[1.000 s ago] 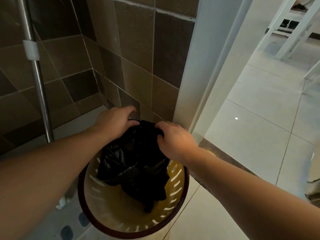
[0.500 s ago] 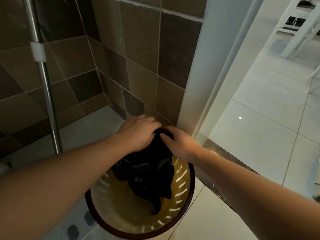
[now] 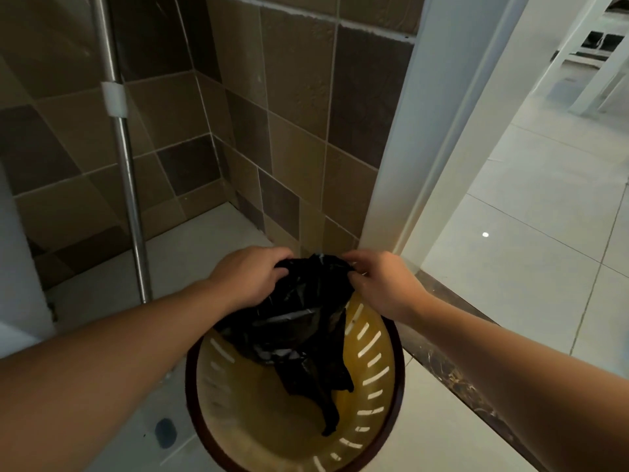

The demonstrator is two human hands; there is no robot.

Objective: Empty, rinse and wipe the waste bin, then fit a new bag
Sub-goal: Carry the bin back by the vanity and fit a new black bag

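1. Metal pole (image 3: 131, 185) stands left of the waste bin (image 3: 391, 413).
2. Left hand (image 3: 250, 279) grips the black bag (image 3: 299, 321), fingers curled, over the bin's far rim.
3. Right hand (image 3: 381, 284) pinches the bag's other edge; its tail hangs inside the bin.

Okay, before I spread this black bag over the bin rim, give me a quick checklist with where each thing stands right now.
1. Left hand grips the bag edge: ok.
2. Right hand pinches the opposite edge: ok.
3. Black bag mouth opened wide: not ok, it is bunched between the hands.
4. Bag tail hanging inside the yellow bin: ok.
5. Bin inside free of rubbish: ok where visible; under the bag, cannot tell.
6. Bin dry after wiping: cannot tell.
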